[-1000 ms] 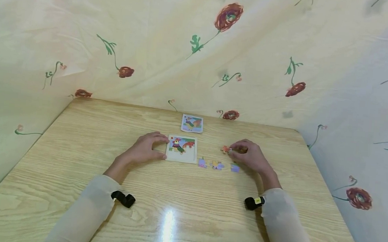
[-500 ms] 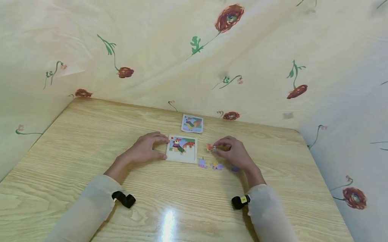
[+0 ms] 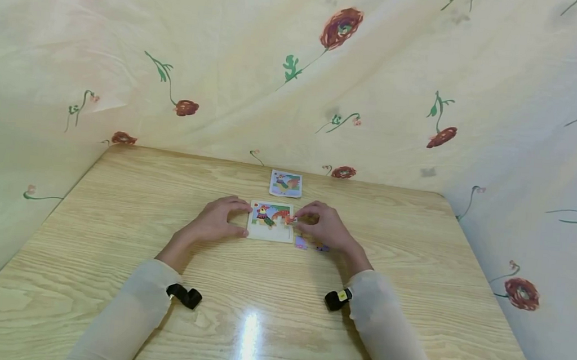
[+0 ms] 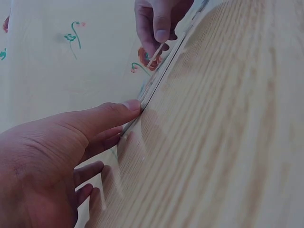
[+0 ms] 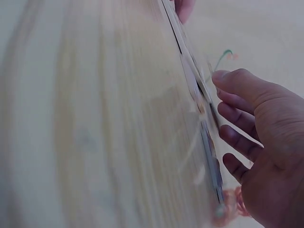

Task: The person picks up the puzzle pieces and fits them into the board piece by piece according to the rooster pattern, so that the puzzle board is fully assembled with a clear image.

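I see the card [image 3: 286, 184] lying behind the puzzle board [image 3: 264, 234] on the tabletop [image 3: 240, 272], loose pieces [image 3: 301, 242] by the board's right front corner.

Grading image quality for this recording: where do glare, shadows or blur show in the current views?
Head: a bright glare streak on the near part of the table; left wrist: dim, finger shadows on the wood beside the left hand; right wrist: hazy, wood grain smeared and soft beside the right hand.
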### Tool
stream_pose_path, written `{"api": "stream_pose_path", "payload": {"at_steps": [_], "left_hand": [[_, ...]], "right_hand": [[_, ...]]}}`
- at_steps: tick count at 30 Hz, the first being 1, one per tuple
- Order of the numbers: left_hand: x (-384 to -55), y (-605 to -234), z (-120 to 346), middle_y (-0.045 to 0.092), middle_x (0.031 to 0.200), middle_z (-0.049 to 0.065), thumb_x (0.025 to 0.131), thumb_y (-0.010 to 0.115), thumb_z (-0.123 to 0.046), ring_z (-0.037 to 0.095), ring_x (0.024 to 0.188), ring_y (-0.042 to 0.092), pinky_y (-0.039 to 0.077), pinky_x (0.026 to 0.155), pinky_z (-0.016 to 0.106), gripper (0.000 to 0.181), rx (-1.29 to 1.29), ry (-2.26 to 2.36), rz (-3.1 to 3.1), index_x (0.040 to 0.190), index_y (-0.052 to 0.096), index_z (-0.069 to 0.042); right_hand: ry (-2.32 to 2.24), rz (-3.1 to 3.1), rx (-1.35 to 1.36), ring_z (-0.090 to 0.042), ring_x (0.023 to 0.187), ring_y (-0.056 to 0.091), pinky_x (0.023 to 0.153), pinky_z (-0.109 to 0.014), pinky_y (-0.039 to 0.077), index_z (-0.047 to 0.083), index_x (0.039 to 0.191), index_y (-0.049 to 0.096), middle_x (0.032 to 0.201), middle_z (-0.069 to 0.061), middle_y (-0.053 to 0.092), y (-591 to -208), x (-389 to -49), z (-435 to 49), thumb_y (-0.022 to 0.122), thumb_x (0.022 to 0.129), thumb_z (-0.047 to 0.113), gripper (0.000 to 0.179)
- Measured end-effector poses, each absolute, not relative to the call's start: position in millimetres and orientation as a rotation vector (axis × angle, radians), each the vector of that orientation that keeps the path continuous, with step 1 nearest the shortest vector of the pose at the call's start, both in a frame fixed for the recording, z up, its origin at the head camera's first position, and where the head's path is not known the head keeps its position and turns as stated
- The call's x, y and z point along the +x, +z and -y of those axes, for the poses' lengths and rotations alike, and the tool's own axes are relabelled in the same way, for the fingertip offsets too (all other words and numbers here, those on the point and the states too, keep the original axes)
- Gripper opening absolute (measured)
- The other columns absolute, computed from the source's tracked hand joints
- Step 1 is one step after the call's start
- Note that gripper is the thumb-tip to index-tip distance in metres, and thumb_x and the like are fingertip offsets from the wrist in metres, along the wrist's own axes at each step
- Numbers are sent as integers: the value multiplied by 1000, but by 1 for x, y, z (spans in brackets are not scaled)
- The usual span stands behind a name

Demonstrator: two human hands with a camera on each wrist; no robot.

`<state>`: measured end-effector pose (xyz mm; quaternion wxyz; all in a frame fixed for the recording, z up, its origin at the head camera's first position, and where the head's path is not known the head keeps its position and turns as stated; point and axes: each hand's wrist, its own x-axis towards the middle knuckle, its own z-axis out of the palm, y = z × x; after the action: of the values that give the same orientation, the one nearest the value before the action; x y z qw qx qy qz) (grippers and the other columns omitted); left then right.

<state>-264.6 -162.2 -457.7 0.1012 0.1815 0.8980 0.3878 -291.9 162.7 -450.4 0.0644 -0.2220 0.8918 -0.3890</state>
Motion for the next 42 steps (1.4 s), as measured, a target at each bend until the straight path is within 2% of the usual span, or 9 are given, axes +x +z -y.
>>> {"api": "stream_pose_path", "payload": {"at_steps": [16,28,42], "left_hand": [[-265,-458,162,48,160,7,87,80,-34,37,157,27,19,124,70,60,543,1154,-2653,143,62,-21],[-265,-457,161,46,161,6,87,81,-35,37,158,26,18,124,70,60,516,1160,-2638,143,62,-22],[-265,-457,161,47,160,6,87,81,-35,36,158,26,16,124,71,60,520,1172,-2637,143,62,-22]], "right_hand": [[-1121,-2705,-683,-22,104,59,90,-37,51,13,113,78,118,-4,67,-453,-293,-144,77,93,23,22],[-1107,-2713,-681,-23,109,61,94,-42,54,12,114,77,119,-5,67,-456,-295,-146,77,93,23,23],[-1104,-2706,-678,-23,104,61,89,-39,53,11,116,77,118,-7,67,-453,-295,-145,78,92,23,27]]}}
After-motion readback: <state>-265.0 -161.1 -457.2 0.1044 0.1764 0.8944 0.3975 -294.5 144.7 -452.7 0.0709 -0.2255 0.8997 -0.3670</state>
